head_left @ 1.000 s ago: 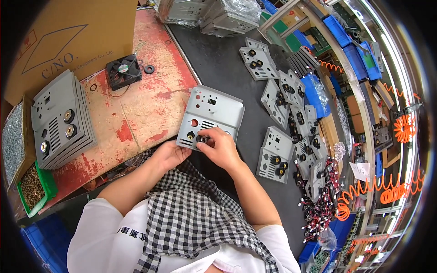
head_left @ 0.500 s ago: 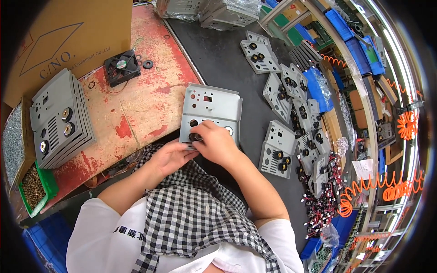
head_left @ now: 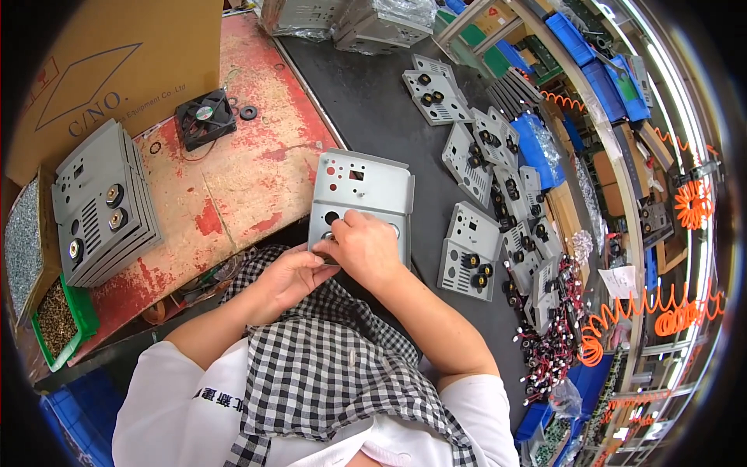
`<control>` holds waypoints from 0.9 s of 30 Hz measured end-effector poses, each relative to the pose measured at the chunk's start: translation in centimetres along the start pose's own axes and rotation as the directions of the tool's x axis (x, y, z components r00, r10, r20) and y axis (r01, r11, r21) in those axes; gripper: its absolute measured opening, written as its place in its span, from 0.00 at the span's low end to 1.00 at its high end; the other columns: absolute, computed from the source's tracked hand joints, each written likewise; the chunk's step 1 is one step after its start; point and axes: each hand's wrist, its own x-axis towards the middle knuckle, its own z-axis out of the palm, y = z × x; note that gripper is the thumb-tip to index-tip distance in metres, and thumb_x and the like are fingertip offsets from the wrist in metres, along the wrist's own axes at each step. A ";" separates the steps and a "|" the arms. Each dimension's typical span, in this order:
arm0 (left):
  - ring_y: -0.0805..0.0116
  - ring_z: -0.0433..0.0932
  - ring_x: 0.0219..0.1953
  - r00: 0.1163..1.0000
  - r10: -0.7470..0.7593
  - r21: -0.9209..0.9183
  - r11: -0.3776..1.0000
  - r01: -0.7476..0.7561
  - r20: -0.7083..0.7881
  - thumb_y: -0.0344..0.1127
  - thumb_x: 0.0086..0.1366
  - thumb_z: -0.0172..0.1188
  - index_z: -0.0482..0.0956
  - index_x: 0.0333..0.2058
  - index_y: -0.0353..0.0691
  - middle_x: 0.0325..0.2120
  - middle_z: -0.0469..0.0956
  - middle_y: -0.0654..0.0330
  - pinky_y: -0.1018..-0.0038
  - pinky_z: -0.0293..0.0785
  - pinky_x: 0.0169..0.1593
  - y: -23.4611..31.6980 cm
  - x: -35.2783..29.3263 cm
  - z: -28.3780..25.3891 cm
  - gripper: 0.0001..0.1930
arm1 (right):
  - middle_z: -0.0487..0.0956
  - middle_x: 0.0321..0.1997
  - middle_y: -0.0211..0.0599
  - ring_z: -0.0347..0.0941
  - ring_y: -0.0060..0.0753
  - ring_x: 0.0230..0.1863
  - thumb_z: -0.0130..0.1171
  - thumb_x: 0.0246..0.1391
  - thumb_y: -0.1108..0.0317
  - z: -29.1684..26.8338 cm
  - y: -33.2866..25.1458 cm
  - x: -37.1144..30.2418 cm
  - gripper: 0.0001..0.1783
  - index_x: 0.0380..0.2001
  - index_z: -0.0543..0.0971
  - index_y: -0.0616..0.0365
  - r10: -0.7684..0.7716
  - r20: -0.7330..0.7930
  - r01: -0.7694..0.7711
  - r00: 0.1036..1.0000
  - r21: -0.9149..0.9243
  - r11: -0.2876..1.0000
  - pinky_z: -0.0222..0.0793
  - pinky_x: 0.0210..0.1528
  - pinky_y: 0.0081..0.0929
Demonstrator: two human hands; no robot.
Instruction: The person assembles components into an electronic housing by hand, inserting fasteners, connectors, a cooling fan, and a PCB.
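Note:
In front of me a bent grey sheet-metal panel [head_left: 373, 187] with round holes and slots leans at the edge of the bench. My left hand [head_left: 292, 279] is at its lower left corner, thumb on the near edge and fingers curled beneath. Over the lower half of the panel, my right hand [head_left: 362, 245] has its fingertips pinched together around a small part at one of the holes. The fingers mostly cover this part, so its kind cannot be made out. Part of another round fitting shows beside the right hand.
Stacked grey panels [head_left: 105, 202] with round fittings stand left, near a green bin of small brass-coloured parts [head_left: 58, 323]. A black fan [head_left: 205, 119] lies on the red worn bench. Right, several panels [head_left: 469, 253] and wired parts [head_left: 548, 342] cover the black surface. Orange coiled hoses [head_left: 677, 323] hang beyond.
My right fingers have shifted slightly left and down on the panel, hiding more of the dark round part. My left hand stays at the corner. The view has shifted slightly.

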 end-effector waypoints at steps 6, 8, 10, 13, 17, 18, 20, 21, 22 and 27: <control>0.65 0.73 0.51 1.000 -0.019 0.069 0.997 0.020 -0.023 0.24 0.56 0.51 0.70 0.48 0.34 0.44 0.75 0.57 0.66 0.67 0.59 -0.1 -0.2 1.0 0.18 | 0.75 0.30 0.36 0.76 0.39 0.27 0.63 0.44 0.59 -1.6 0.6 -0.1 0.10 0.29 0.80 0.50 0.161 -0.145 -0.181 0.976 -0.133 0.974 0.71 0.26 0.33; 0.66 0.73 0.51 1.000 -0.001 0.097 0.995 0.002 -0.007 0.25 0.56 0.52 0.69 0.49 0.35 0.44 0.75 0.57 0.66 0.67 0.58 0.1 -0.1 0.8 0.19 | 0.76 0.34 0.38 0.76 0.39 0.29 0.61 0.47 0.60 -3.1 -0.5 -0.7 0.09 0.32 0.80 0.50 0.157 -0.050 -0.156 0.986 0.008 0.988 0.72 0.27 0.34; 0.66 0.73 0.51 1.000 0.014 0.109 0.994 -0.012 -0.020 0.25 0.57 0.52 0.69 0.49 0.35 0.45 0.75 0.57 0.66 0.67 0.58 0.3 -0.2 0.8 0.19 | 0.77 0.43 0.42 0.78 0.41 0.32 0.55 0.54 0.62 -3.4 -0.8 -1.9 0.11 0.40 0.79 0.50 0.091 0.137 -0.118 0.986 0.206 0.971 0.73 0.30 0.33; 0.67 0.73 0.49 0.998 0.031 0.120 0.992 -0.025 -0.049 0.26 0.57 0.52 0.69 0.49 0.35 0.44 0.75 0.58 0.67 0.68 0.57 0.6 -0.5 1.0 0.19 | 0.76 0.48 0.42 0.77 0.44 0.35 0.53 0.56 0.62 -5.2 -1.3 -1.8 0.15 0.46 0.76 0.51 0.293 0.453 -0.455 0.842 0.303 0.837 0.74 0.32 0.31; 0.67 0.73 0.50 0.999 0.051 0.122 0.991 -0.049 -0.011 0.26 0.57 0.52 0.69 0.49 0.35 0.45 0.75 0.58 0.68 0.68 0.57 1.3 -0.6 1.0 0.19 | 0.80 0.31 0.42 0.78 0.42 0.29 0.52 0.58 0.65 -3.5 -2.1 -1.0 0.13 0.44 0.77 0.54 0.192 -0.092 -0.138 0.977 0.418 0.898 0.73 0.31 0.28; 0.67 0.73 0.50 0.998 0.070 0.121 0.990 -0.070 0.005 0.26 0.57 0.52 0.69 0.49 0.35 0.45 0.75 0.58 0.68 0.68 0.57 1.5 -0.8 1.2 0.19 | 0.80 0.26 0.41 0.79 0.38 0.26 0.53 0.57 0.69 -2.7 -2.2 -0.7 0.11 0.42 0.79 0.55 0.121 -0.186 -0.057 0.975 0.318 0.946 0.72 0.30 0.27; 0.67 0.73 0.50 0.996 0.089 0.125 0.988 -0.087 -0.008 0.26 0.57 0.53 0.68 0.49 0.35 0.45 0.75 0.58 0.68 0.68 0.57 1.9 -1.9 1.9 0.19 | 0.80 0.27 0.41 0.79 0.36 0.27 0.53 0.56 0.70 -3.6 -2.5 -1.2 0.11 0.42 0.78 0.55 0.199 -0.092 -0.142 0.976 0.426 0.893 0.72 0.30 0.26; 0.67 0.73 0.50 0.995 0.099 0.123 0.988 -0.094 -0.028 0.26 0.57 0.53 0.68 0.49 0.35 0.45 0.75 0.58 0.68 0.67 0.57 2.3 -2.6 2.0 0.20 | 0.80 0.29 0.40 0.79 0.34 0.28 0.53 0.55 0.72 -3.9 -2.6 -1.4 0.11 0.42 0.78 0.56 0.270 0.025 -0.243 0.963 0.519 0.820 0.72 0.30 0.25; 0.67 0.74 0.49 0.992 0.120 0.118 0.986 -0.116 -0.032 0.26 0.56 0.53 0.68 0.50 0.34 0.45 0.75 0.58 0.68 0.68 0.56 3.0 -3.4 2.4 0.20 | 0.80 0.28 0.40 0.77 0.30 0.25 0.54 0.53 0.73 -4.4 -2.9 -1.2 0.12 0.42 0.78 0.56 0.233 -0.049 -0.187 0.971 0.448 0.874 0.71 0.29 0.23; 0.63 0.75 0.48 0.950 0.309 0.167 0.940 -0.298 -0.046 0.25 0.54 0.55 0.65 0.50 0.30 0.44 0.75 0.54 0.66 0.71 0.55 7.0 -7.0 1.9 0.23 | 0.72 0.49 0.49 0.72 0.42 0.45 0.65 0.37 0.73 -5.0 -2.1 -1.4 0.17 0.36 0.78 0.60 0.019 -0.341 0.031 0.940 0.141 0.990 0.68 0.47 0.33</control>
